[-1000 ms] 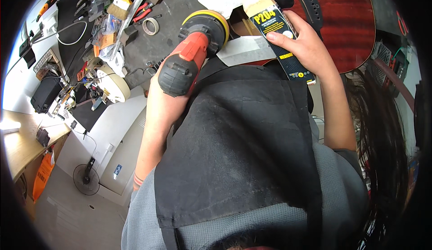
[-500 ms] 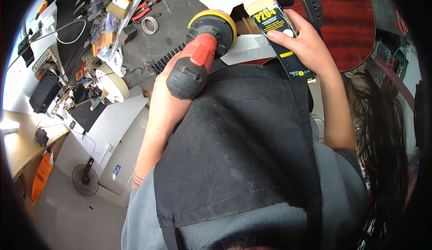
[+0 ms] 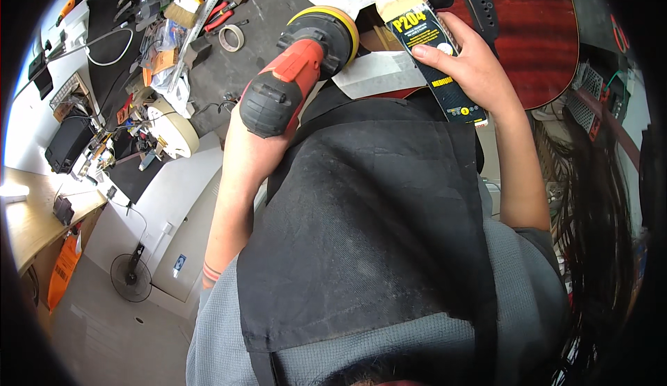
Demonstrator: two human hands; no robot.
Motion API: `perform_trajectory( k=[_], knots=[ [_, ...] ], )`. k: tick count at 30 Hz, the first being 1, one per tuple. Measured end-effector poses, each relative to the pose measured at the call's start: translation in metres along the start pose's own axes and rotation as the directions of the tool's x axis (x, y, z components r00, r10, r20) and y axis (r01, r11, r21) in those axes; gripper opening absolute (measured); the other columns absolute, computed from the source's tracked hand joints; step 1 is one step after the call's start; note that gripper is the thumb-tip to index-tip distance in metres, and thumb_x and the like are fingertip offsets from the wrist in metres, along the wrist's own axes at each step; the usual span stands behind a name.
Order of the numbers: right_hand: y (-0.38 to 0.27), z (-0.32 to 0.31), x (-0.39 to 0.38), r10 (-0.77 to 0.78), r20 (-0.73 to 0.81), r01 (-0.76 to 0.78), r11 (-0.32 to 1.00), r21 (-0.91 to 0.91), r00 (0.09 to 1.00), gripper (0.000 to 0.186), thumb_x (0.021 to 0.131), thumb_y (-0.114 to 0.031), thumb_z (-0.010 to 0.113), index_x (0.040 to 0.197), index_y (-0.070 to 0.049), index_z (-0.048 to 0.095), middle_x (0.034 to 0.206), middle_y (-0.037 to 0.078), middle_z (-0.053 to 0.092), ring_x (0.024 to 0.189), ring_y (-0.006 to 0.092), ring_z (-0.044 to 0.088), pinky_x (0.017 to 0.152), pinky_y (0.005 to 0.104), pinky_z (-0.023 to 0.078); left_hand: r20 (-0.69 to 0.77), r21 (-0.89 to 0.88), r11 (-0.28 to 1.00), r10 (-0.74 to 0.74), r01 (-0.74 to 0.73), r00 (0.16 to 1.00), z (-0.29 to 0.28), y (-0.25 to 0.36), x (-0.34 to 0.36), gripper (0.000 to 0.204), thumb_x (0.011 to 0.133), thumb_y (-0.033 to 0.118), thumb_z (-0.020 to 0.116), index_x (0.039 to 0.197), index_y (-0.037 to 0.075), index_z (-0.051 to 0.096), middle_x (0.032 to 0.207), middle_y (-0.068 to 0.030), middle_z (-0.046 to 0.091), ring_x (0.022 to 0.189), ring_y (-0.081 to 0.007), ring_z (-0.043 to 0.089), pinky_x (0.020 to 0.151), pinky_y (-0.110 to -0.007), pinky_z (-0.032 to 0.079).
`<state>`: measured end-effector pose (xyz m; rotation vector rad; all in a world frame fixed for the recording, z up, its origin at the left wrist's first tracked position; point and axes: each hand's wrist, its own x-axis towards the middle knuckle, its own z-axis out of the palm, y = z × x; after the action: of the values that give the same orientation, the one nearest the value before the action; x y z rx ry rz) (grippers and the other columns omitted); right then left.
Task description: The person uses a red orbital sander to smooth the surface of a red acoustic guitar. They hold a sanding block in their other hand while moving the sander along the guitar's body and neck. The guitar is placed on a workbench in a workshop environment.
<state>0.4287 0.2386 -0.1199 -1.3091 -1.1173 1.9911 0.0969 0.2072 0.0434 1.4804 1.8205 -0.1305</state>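
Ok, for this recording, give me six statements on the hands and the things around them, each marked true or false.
1. The left hand holds a power tool. True.
2. The right hand is empty. False: the right hand holds a black package.
3. The tape roll lies left of the guitar. True.
4. The pliers have green handles. False: the pliers have red ones.
5. The apron is black. True.
6. The brush lies right of the guitar. False: the brush lies left of it.

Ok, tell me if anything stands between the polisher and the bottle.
Nothing visible stands between the polisher, held in the left hand, and the bottle in the right hand. White paper and part of the red guitar show behind the gap.
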Motion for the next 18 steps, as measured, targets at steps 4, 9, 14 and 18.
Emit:
perform_trajectory(
  k=[4, 9, 14, 18],
  knots=[
    [0.000, 0.002, 0.000, -0.004, -0.006, 0.005, 1.000, 0.012, 1.000, 0.063, 0.104, -0.036, 0.085, 0.149, 0.003, 0.064, 0.129, 0.009, 0.077, 0.116, 0.0137, 0.072, 0.103, 0.0316, 0.058, 0.024, -0.024, 0.999, -0.047, 0.048, 0.999, 0.002, 0.003, 0.001, 0.047, 0.097, 0.009, 0.078, 0.144, 0.006, 0.075, 0.123, -0.0142, 0.081, 0.111, -0.0274, 0.078, 0.102, -0.040, 0.060],
    [-0.003, 0.002, -0.002, -0.011, -0.013, 0.011, 1.000, -0.001, 1.000, 0.062, 0.104, -0.036, 0.086, 0.148, 0.002, 0.064, 0.127, 0.009, 0.077, 0.113, 0.0135, 0.072, 0.100, 0.0316, 0.058, -0.029, -0.019, 1.000, 0.019, -0.019, 0.999, 0.006, 0.010, -0.002, 0.058, 0.093, 0.006, 0.084, 0.149, 0.002, 0.070, 0.133, -0.0196, 0.082, 0.124, -0.0313, 0.080, 0.111, -0.039, 0.058],
    [-0.001, 0.003, -0.002, -0.029, -0.038, 0.029, 1.000, 0.000, 0.999, 0.059, 0.103, -0.036, 0.086, 0.145, 0.001, 0.066, 0.124, 0.009, 0.078, 0.111, 0.0135, 0.074, 0.098, 0.0317, 0.059, 0.061, 0.013, 1.000, -0.016, 0.016, 0.998, 0.005, 0.010, 0.000, 0.062, 0.096, 0.009, 0.082, 0.156, 0.003, 0.066, 0.141, -0.0220, 0.080, 0.136, -0.0347, 0.076, 0.116, -0.042, 0.057],
    [0.000, 0.004, -0.001, -0.031, -0.052, 0.031, 1.000, -0.003, 0.998, 0.056, 0.102, -0.034, 0.088, 0.141, 0.000, 0.069, 0.121, 0.008, 0.080, 0.108, 0.0136, 0.076, 0.095, 0.0319, 0.060, 0.047, 0.026, 0.999, -0.041, 0.039, 0.998, 0.006, 0.015, -0.003, 0.063, 0.097, 0.010, 0.081, 0.157, 0.002, 0.065, 0.143, -0.0225, 0.079, 0.136, -0.0372, 0.075, 0.117, -0.044, 0.056]
  ],
)
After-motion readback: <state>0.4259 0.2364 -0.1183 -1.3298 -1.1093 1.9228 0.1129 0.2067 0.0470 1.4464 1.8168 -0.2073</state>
